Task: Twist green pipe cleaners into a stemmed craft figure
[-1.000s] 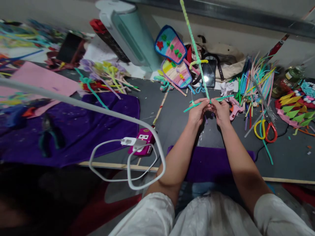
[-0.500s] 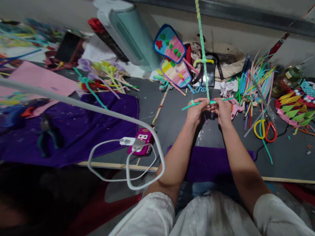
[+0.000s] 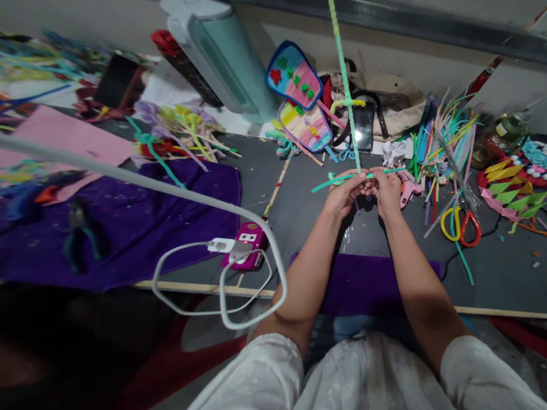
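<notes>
Left hand [image 3: 342,196] pinched on a green strip [image 3: 337,180], at the foot of a twisted green-and-yellow stem [image 3: 344,64]. Right hand [image 3: 387,195] pinched on the same strip, just beside, presumably for control from both sides; exact finger contact partly hidden. Strip crosswise above the dark table [image 3: 491,276], with both ends projecting past the hands; stem pointing away from the body, likely to leave the pinch point unobstructed. Partway along the stem, a yellow crosspiece [image 3: 359,103]. Just right of the right hand, a pink glue gun [image 3: 411,190], partly covered. Farther right, scissors [image 3: 458,224], handles toward the near edge, apparently for easy pick-up. Behind, loose strips [image 3: 450,134], bunched together. Well to the left, pliers [image 3: 78,219] on purple cloth [image 3: 139,247], perhaps for tabletop protection.
</notes>
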